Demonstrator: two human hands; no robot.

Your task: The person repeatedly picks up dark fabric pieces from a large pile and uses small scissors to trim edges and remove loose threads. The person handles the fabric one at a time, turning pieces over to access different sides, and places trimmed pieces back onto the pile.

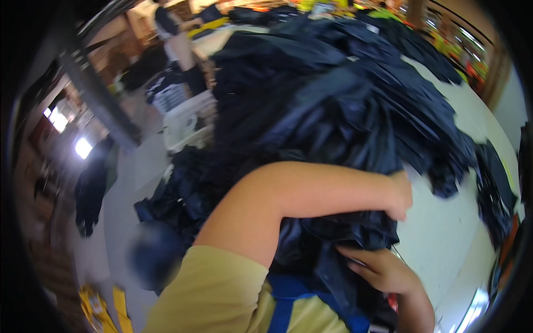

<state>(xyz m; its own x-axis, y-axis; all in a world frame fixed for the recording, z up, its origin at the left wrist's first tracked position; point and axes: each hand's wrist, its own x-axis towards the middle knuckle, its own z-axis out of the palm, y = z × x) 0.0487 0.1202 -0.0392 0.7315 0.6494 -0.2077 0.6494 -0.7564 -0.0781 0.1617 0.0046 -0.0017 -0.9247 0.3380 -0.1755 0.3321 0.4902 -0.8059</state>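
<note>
A large heap of dark navy cloth, seemingly garments (333,111), covers much of the pale table (433,233) in front of me. My left arm reaches across to the right over the cloth. At its end my left hand (400,195) is closed at the edge of the dark fabric; its fingertips are blurred and partly hidden. Nearer to me, my right hand (386,271) comes in from the lower right. Its thumb and fingers close on a fold of a dark garment (338,272) that hangs by my body.
White plastic crates (189,119) stand at the table's left side, near a grey post (91,83). A person (176,44) is beyond them. More dark garments (494,188) lie at the right edge. Yellow straps (100,308) show at the lower left, and bright-coloured clothing (461,55) at the back right.
</note>
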